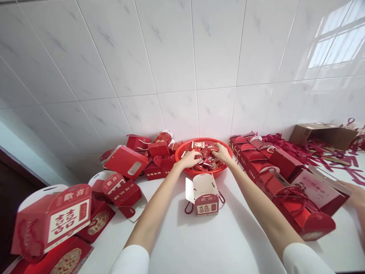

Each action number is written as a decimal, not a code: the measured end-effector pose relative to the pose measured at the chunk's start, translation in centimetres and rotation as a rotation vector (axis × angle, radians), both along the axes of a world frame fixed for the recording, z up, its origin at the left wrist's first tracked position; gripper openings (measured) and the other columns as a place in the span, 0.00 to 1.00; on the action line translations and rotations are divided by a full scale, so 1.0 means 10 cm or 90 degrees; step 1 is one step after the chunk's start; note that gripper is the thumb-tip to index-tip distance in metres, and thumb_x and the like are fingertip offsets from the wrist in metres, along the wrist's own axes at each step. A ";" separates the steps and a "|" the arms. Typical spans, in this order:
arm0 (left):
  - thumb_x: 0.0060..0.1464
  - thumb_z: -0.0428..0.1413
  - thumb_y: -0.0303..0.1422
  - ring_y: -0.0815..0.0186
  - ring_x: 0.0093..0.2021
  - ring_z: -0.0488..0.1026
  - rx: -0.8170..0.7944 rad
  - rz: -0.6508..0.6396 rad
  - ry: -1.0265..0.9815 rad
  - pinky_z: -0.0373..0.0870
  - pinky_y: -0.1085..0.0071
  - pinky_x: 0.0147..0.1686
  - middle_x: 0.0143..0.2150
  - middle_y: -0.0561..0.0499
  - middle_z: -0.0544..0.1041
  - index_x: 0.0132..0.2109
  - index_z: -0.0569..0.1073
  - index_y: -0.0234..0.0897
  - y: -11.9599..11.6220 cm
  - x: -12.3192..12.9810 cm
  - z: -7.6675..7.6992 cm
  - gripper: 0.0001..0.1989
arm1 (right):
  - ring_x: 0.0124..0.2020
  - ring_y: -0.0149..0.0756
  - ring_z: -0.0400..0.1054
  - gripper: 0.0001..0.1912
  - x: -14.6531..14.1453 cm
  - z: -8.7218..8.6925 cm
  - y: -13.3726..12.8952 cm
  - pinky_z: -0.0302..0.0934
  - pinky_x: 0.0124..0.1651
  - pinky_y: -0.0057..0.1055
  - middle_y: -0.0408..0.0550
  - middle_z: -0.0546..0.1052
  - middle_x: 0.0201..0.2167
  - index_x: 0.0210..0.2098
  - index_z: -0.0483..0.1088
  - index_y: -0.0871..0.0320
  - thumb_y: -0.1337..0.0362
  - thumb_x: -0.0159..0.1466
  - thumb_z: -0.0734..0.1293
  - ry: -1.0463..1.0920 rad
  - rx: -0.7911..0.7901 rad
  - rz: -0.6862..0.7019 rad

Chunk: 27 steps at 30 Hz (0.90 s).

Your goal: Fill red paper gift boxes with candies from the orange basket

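A red plastic basket (182,146) full of red-wrapped candies (207,161) stands by the wall. Both hands reach into it. At its left side my left hand (190,159) rests on the candies, fingers bent down among them. On the right, my right hand (221,154) has its fingertips in the candies too. Whether either hand has hold of a candy is too small to tell. In front of the basket, between my forearms, a small red and white gift box (207,203) stands upright with its top open and cord handles hanging at its sides.
Red gift boxes (54,220) are piled at the left. More boxes (265,171) line up at the right, beside dark red ribbons (273,142) and a cardboard box (322,133). Another person's hand (355,196) is at the right edge, near a box. A tiled wall rises behind.
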State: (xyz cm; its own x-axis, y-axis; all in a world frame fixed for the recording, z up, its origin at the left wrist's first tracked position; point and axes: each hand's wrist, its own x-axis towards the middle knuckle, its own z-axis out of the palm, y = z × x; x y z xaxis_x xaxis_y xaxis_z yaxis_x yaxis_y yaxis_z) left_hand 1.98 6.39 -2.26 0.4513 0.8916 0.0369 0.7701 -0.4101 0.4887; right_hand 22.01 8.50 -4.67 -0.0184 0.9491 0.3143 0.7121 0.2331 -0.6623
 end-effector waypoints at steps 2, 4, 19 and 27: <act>0.56 0.57 0.30 0.59 0.53 0.76 -0.021 0.014 0.043 0.69 0.70 0.54 0.54 0.46 0.80 0.52 0.77 0.36 0.14 0.06 -0.11 0.16 | 0.58 0.49 0.68 0.30 -0.03 -0.03 0.16 0.61 0.58 0.39 0.58 0.75 0.55 0.57 0.68 0.60 0.74 0.55 0.66 -0.055 -0.024 0.010; 0.49 0.62 0.32 0.58 0.47 0.79 -0.052 0.022 0.097 0.72 0.70 0.48 0.47 0.46 0.82 0.48 0.78 0.36 0.23 0.07 -0.21 0.17 | 0.56 0.49 0.69 0.33 -0.04 -0.06 0.26 0.62 0.55 0.37 0.56 0.76 0.54 0.58 0.67 0.58 0.74 0.52 0.69 -0.109 -0.052 0.032; 0.56 0.59 0.38 0.50 0.59 0.73 0.006 0.100 0.159 0.67 0.62 0.55 0.59 0.39 0.76 0.62 0.68 0.38 0.48 0.13 -0.40 0.28 | 0.39 0.42 0.71 0.01 -0.08 -0.17 0.37 0.51 0.37 0.30 0.50 0.78 0.33 0.31 0.71 0.58 0.67 0.61 0.68 -0.290 -0.088 0.028; 0.49 0.64 0.31 0.59 0.45 0.79 0.006 0.063 0.059 0.71 0.70 0.46 0.45 0.47 0.83 0.47 0.81 0.37 0.53 0.14 -0.41 0.16 | 0.41 0.41 0.68 0.18 -0.07 -0.23 0.40 0.52 0.40 0.28 0.46 0.74 0.36 0.39 0.70 0.57 0.66 0.50 0.76 -0.256 -0.106 0.045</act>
State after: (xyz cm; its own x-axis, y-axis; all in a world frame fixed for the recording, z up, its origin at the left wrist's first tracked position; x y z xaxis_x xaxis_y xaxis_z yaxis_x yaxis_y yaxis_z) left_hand 3.37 11.69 -6.41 0.3624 0.9320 0.0077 0.8486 -0.3334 0.4108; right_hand 21.29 12.52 -6.97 -0.1752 0.9782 0.1114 0.9067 0.2044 -0.3689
